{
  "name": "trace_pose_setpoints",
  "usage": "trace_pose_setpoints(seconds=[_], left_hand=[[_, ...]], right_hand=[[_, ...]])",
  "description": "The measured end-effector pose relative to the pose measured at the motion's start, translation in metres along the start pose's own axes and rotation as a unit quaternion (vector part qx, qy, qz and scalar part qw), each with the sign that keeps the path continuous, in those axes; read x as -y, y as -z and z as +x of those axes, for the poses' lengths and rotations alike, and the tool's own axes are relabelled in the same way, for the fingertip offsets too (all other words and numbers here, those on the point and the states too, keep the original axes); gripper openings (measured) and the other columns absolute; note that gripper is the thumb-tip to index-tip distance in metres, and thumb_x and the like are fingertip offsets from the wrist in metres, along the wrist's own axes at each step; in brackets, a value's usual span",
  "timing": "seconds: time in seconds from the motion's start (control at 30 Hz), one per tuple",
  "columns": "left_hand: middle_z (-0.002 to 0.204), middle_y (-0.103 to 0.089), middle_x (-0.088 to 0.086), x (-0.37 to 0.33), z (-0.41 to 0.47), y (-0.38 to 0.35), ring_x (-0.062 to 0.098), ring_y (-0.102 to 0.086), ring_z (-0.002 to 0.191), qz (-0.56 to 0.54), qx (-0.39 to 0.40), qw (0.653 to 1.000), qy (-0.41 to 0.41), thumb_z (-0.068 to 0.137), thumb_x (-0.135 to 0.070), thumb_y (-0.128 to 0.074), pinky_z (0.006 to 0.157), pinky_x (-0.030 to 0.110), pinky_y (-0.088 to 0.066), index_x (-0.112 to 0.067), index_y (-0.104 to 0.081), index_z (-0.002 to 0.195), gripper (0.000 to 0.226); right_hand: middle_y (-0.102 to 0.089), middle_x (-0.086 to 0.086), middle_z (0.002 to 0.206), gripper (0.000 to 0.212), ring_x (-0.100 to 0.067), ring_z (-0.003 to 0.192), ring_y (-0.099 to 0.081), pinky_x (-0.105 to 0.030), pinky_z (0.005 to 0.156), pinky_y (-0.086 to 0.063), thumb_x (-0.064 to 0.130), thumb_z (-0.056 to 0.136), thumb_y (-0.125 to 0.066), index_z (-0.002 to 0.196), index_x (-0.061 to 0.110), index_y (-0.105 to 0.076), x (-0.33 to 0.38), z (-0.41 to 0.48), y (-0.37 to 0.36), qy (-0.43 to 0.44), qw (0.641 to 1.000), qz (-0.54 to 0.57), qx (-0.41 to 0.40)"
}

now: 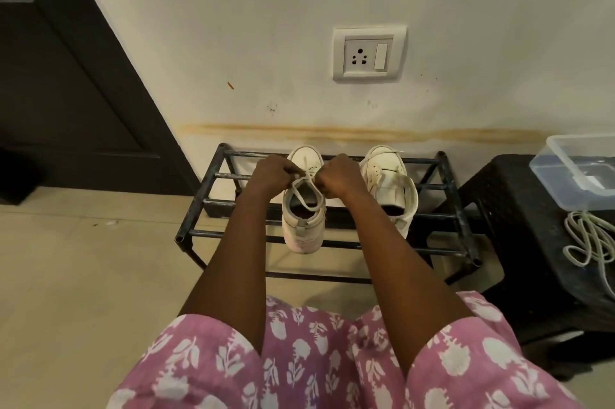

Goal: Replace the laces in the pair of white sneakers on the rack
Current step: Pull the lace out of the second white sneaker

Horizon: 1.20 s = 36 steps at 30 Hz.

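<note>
Left sneaker lies on the rack, toe to the wall, heel overhanging the front bar. Left hand and right hand are curled above its tongue, each pinching a strand of the lace; knuckles hide the fingertips. Right sneaker stands alongside on the rack, partly masked by the right forearm. Right of the rack is a black stool carrying a clear plastic box and loose laces.
</note>
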<state>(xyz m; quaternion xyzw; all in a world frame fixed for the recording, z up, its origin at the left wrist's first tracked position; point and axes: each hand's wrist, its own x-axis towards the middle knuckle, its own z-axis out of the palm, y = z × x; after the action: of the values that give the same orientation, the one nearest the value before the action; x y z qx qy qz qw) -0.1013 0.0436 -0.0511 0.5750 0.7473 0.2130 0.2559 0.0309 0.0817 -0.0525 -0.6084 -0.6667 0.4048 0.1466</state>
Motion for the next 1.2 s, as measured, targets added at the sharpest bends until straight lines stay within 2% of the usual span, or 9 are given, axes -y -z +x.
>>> trace_pose_setpoints(seconds=[0.2, 0.33, 0.53, 0.67, 0.77, 0.9, 1.03, 1.13, 1.2], left_hand=[[0.097, -0.071, 0.016, 0.001, 0.004, 0.004, 0.015, -0.062, 0.071, 0.003, 0.014, 1.0, -0.015, 0.085, -0.01, -0.067, 0.067, 0.021, -0.049, -0.003, -0.072, 0.103, 0.019], [0.102, -0.069, 0.018, -0.005, 0.004, 0.001, 0.026, -0.063, 0.089, 0.065, 0.01, 0.997, -0.027, 0.089, -0.011, -0.062, 0.076, 0.027, -0.046, -0.002, -0.071, 0.102, 0.018], [0.115, -0.061, 0.021, -0.006, 0.001, -0.005, 0.032, -0.054, 0.106, 0.107, 0.045, 0.993, -0.008, 0.096, -0.012, -0.045, 0.081, 0.032, -0.038, 0.003, -0.062, 0.108, 0.026], [0.115, -0.059, 0.024, 0.005, 0.003, -0.005, 0.026, -0.054, 0.093, -0.081, 0.085, 0.992, 0.053, 0.095, -0.002, -0.043, 0.089, 0.039, -0.048, 0.008, -0.057, 0.112, 0.025], [0.105, -0.055, 0.014, 0.007, 0.0, -0.001, 0.016, -0.055, 0.085, -0.257, 0.098, 0.958, 0.085, 0.097, -0.001, -0.04, 0.077, 0.026, -0.05, 0.005, -0.054, 0.117, 0.025], [0.094, -0.06, 0.006, 0.007, -0.002, 0.002, 0.02, -0.057, 0.097, -0.274, 0.108, 0.954, 0.057, 0.092, -0.007, -0.056, 0.082, 0.029, -0.052, -0.008, -0.06, 0.093, 0.004], [0.098, -0.064, 0.015, 0.005, 0.0, 0.0, 0.022, -0.061, 0.09, -0.186, 0.054, 0.98, 0.042, 0.085, -0.01, -0.067, 0.083, 0.033, -0.055, 0.0, -0.066, 0.106, 0.024], [0.096, -0.061, 0.014, 0.002, 0.002, -0.001, 0.026, -0.06, 0.091, -0.194, 0.036, 0.979, 0.053, 0.089, -0.009, -0.062, 0.086, 0.039, -0.054, 0.004, -0.066, 0.105, 0.021], [0.097, -0.059, 0.014, 0.003, 0.002, -0.002, 0.026, -0.059, 0.093, -0.215, 0.04, 0.974, 0.065, 0.093, -0.011, -0.057, 0.086, 0.039, -0.054, 0.005, -0.064, 0.104, 0.021]], right_hand=[[-0.065, -0.02, 0.107, 0.026, -0.032, 0.101, -0.063, -0.043, 0.089, -0.053, 0.007, 0.086, -0.058, 0.108, -0.005, -0.064, 0.003, -0.002, 0.001, 0.001, 0.998, 0.054, 0.01], [-0.063, -0.02, 0.116, 0.027, -0.033, 0.109, -0.06, -0.043, 0.094, -0.05, 0.006, 0.09, -0.052, 0.113, -0.003, -0.064, 0.003, -0.005, 0.0, -0.013, 0.996, 0.081, 0.019], [-0.068, -0.023, 0.101, 0.027, -0.034, 0.094, -0.066, -0.049, 0.086, -0.054, 0.002, 0.078, -0.069, 0.103, -0.009, -0.066, 0.003, -0.007, 0.002, -0.034, 0.99, 0.135, 0.0], [-0.068, -0.022, 0.1, 0.027, -0.032, 0.093, -0.067, -0.048, 0.084, -0.055, 0.001, 0.076, -0.07, 0.101, -0.008, -0.067, 0.002, -0.008, 0.001, -0.045, 0.987, 0.157, 0.005], [-0.068, -0.022, 0.101, 0.028, -0.032, 0.093, -0.067, -0.048, 0.085, -0.055, 0.001, 0.075, -0.07, 0.101, -0.009, -0.067, 0.003, -0.009, 0.0, -0.04, 0.986, 0.163, 0.008], [-0.064, -0.025, 0.106, 0.025, -0.036, 0.099, -0.062, -0.048, 0.09, -0.051, 0.003, 0.084, -0.058, 0.104, -0.011, -0.062, 0.008, -0.01, -0.003, -0.024, 0.991, 0.129, 0.021], [-0.061, -0.019, 0.092, 0.023, -0.027, 0.079, -0.058, -0.033, 0.069, -0.046, 0.001, 0.091, -0.045, 0.102, -0.009, -0.062, 0.008, -0.014, -0.004, -0.043, 0.981, 0.183, 0.046], [-0.06, -0.007, 0.074, 0.02, -0.014, 0.062, -0.056, -0.02, 0.05, -0.048, -0.003, 0.09, -0.046, 0.078, 0.005, -0.061, 0.006, -0.017, -0.002, -0.07, 0.951, 0.285, 0.093], [-0.06, -0.007, 0.074, 0.024, -0.015, 0.064, -0.057, -0.024, 0.054, -0.051, -0.005, 0.091, -0.044, 0.079, 0.007, -0.061, 0.005, -0.016, -0.001, -0.087, 0.929, 0.342, 0.11]])
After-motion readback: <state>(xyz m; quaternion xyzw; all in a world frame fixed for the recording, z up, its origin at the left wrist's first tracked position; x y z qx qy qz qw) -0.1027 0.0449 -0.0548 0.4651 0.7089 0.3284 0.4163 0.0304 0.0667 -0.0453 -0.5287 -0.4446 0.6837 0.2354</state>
